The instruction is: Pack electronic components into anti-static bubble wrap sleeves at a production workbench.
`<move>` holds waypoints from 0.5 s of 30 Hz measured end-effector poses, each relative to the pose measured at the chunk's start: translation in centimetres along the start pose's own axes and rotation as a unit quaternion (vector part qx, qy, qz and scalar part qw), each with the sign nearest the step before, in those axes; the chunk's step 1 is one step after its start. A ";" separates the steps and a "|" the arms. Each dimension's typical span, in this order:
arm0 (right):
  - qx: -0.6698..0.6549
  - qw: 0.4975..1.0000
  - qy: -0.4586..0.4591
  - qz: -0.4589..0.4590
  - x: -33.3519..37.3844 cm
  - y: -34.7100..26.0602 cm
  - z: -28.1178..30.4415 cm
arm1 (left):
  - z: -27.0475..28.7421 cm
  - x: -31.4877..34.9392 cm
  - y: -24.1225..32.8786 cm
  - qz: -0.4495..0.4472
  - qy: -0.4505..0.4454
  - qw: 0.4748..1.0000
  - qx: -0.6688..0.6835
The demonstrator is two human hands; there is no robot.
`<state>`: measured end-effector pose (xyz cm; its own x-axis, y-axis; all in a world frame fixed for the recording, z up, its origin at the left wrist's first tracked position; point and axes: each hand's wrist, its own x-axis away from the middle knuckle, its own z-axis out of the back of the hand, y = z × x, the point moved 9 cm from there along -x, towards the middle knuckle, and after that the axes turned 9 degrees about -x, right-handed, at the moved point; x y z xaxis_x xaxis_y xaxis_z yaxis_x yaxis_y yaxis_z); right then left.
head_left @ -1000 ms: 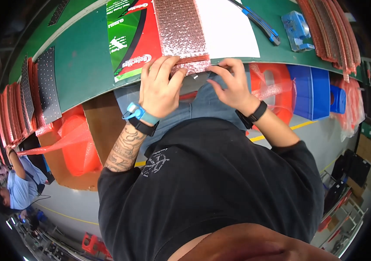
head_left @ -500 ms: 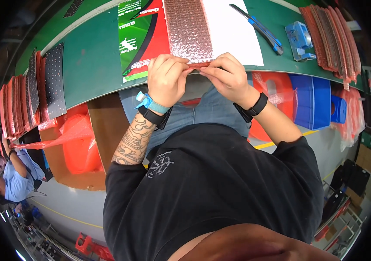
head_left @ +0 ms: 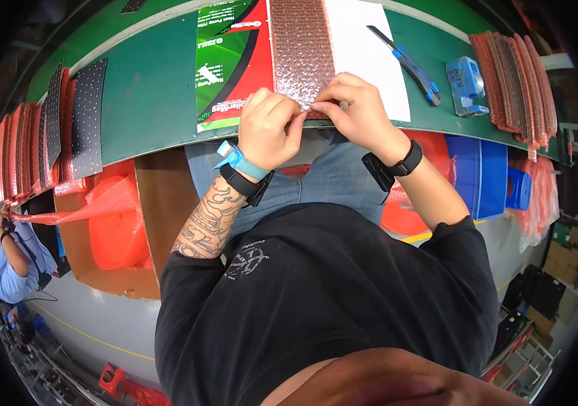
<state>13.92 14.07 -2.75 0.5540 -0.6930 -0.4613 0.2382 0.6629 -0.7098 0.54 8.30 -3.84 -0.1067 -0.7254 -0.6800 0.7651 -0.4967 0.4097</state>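
Observation:
A long, flat bubble-wrap sleeve [head_left: 304, 51], reddish with something dark inside, lies lengthwise on the table in front of me. Under it is a printed sheet [head_left: 231, 81] in green, red and white. My left hand [head_left: 272, 128] is closed at the sleeve's near end, thumb against bent fingers, pinching its edge. Close beside it, my right hand [head_left: 356, 111] pinches the same end, its fingertips almost touching the left ones. The fingers partly cover that edge. To the right lies a blue-and-black utility knife [head_left: 414, 73], with a translucent blue tape dispenser [head_left: 465, 86] beyond it.
Bubble-wrapped pieces stand in a row [head_left: 512, 84] at the table's right end. More stand at the left, with dark dotted panels [head_left: 88, 118]. Below are a cardboard box [head_left: 153, 203] holding red bubble wrap and a blue bin [head_left: 478, 176]. A co-worker [head_left: 14, 264] is far left.
The red fold held between both hands at the table edge now lies down at the sleeve's near end. My fingertips have come closer together. The view has shifted slightly.

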 end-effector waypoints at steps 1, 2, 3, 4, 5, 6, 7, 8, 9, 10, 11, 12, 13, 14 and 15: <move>-0.004 0.999 -0.009 -0.039 -0.2 0.7 -0.1 | -0.1 -0.1 -0.1 0.008 -0.009 1.000 0.008; -0.008 0.997 -0.018 -0.078 -0.4 1.4 -0.3 | -0.2 -0.3 -0.3 0.015 -0.019 1.000 0.016; -0.006 0.997 -0.020 -0.076 -0.6 1.4 -0.4 | -0.4 -0.4 -0.4 0.023 -0.028 0.999 0.024; -0.014 0.994 -0.017 -0.106 -0.6 2.1 -0.5 | -0.3 -0.4 -0.4 0.023 -0.025 0.999 0.024; -0.022 0.991 -0.012 -0.134 -0.6 2.8 -0.7 | -0.4 -0.5 -0.7 0.033 -0.033 0.998 0.034; -0.029 0.986 -0.008 -0.163 -0.7 3.5 -0.7 | -0.6 -0.5 -0.9 0.043 -0.042 0.997 0.044; -0.028 0.987 -0.008 -0.161 -0.9 3.7 -0.7 | -0.7 -0.6 -1.1 0.053 -0.050 0.996 0.055; -0.027 0.979 -0.008 -0.202 -0.9 4.6 -0.6 | -0.7 -0.7 -1.1 0.053 -0.048 0.996 0.055; -0.025 0.970 -0.008 -0.243 -0.8 5.4 -0.4 | -0.8 -0.9 -1.3 0.062 -0.056 0.994 0.066; -0.024 0.958 -0.007 -0.285 -0.5 6.2 -0.4 | -0.9 -1.0 -1.4 0.070 -0.066 0.992 0.077; -0.024 0.958 -0.005 -0.285 -0.5 6.3 -0.4 | -1.1 -1.1 -1.6 0.079 -0.076 0.990 0.089; -0.025 0.958 0.006 -0.285 -0.6 6.3 -0.3 | -1.1 -1.2 -1.5 0.077 -0.076 0.990 0.089; -0.026 0.958 0.017 -0.285 -0.7 6.3 -0.3 | -1.1 -1.2 -1.6 0.084 -0.076 0.989 0.090; -0.027 0.958 0.028 -0.285 -0.7 6.4 -0.2 | -1.2 -1.3 -1.6 0.091 -0.077 0.989 0.090; -0.027 0.958 0.031 -0.285 -0.7 6.5 -0.1 | -1.3 -1.4 -1.6 0.097 -0.077 0.988 0.091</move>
<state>15.01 18.83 -7.11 0.2966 -0.9548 -0.0205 0.4452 0.1573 -0.8815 0.27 10.72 -4.32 -0.0761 -0.8722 -0.4832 0.6549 -0.4092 0.6354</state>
